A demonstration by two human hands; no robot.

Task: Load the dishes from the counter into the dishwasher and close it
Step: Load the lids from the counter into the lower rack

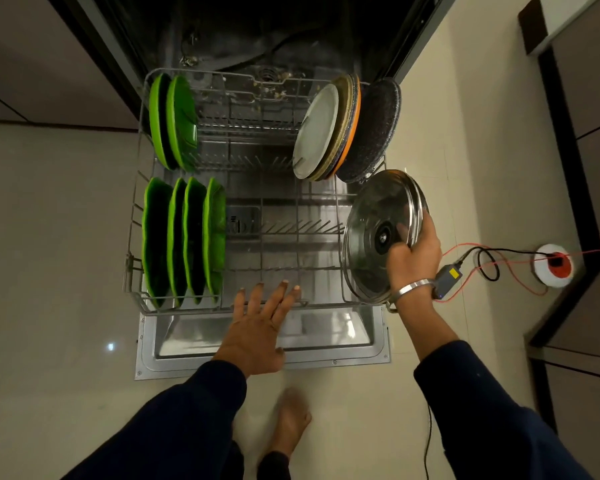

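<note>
Holding a shiny steel-rimmed glass lid (pixel 383 233) upright in our right hand (pixel 413 251), rack (pixel 257 271) under our flat, released left hand (pixel 260 327).

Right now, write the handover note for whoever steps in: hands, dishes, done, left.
Left hand: open, fingers spread over the front rim of the lower rack.
Right hand: grips the steel lid, held on edge at the rack's right front corner; not yet let go.
Loaded: green plates upright front left, two more green plates back left, white plate and dark pan with others back right.
Left: seat the lid, push the rack in, close the dishwasher door. The counter is out of view, so I cannot tell whether dishes remain there.
</note>
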